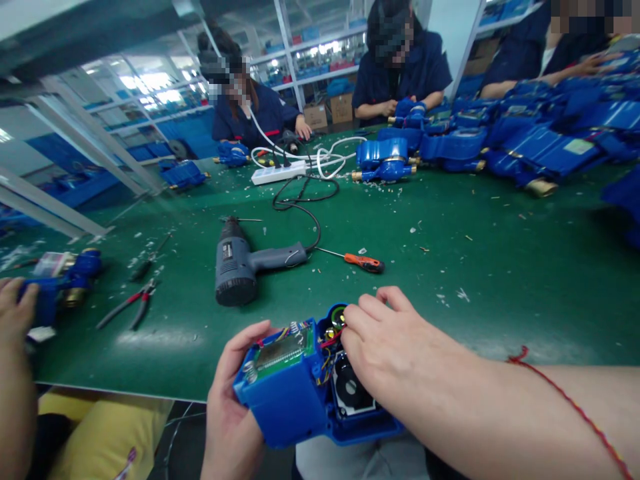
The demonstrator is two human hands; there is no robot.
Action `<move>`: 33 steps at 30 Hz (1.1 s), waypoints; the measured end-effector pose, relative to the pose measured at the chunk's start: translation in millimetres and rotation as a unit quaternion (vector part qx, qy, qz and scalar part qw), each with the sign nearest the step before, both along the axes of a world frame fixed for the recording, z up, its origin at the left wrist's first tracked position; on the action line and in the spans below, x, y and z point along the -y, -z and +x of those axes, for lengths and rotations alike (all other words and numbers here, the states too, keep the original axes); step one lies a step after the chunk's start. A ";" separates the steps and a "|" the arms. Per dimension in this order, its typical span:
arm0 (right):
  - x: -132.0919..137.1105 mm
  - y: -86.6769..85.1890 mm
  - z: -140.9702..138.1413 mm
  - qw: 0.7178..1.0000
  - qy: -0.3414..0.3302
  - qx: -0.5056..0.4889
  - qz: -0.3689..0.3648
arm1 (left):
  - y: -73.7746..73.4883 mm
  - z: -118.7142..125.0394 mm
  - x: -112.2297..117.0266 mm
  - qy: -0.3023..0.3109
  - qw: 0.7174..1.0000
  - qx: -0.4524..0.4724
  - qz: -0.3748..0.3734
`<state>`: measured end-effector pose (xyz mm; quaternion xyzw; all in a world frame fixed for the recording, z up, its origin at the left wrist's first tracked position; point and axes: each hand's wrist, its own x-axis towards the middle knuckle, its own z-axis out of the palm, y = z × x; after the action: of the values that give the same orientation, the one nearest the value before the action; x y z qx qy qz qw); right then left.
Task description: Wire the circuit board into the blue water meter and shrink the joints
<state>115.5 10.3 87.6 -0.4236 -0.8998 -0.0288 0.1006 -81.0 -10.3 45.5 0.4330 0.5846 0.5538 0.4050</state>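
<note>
My left hand (pixel 233 407) is wrapped round the left end of an opened blue meter housing (pixel 290 413), held tilted above my lap at the table's front edge. A green circuit board (pixel 283 350) with a grey display shows in its left part. Inside the right part are a black round piece (pixel 353 387), coloured wires and a round cell (pixel 339 315). Over that compartment, my right hand (pixel 377 333) has its fingers bent and pressed together by the red wires (pixel 331 340). Its fingertips are partly hidden, so what they pinch is unclear.
A grey heat gun (pixel 237 267), an orange screwdriver (pixel 364 262) and pliers (pixel 133 305) lie on the green table (pixel 430 293). Behind are a white power strip (pixel 279 172) and many blue meters (pixel 545 150). Co-workers sit opposite; another person's hand (pixel 15 307) is at left.
</note>
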 end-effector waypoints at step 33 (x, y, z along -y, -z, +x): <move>-1.9 1.4 16.2 0.995 -0.020 -0.057 -0.073 | 16.2 -11.8 -1.0 0.044 0.998 -0.021 0.037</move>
<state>131.8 12.2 86.1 -0.4125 -0.9006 0.0635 0.1214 -92.8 -9.3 29.3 0.4848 0.5522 0.5474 0.4005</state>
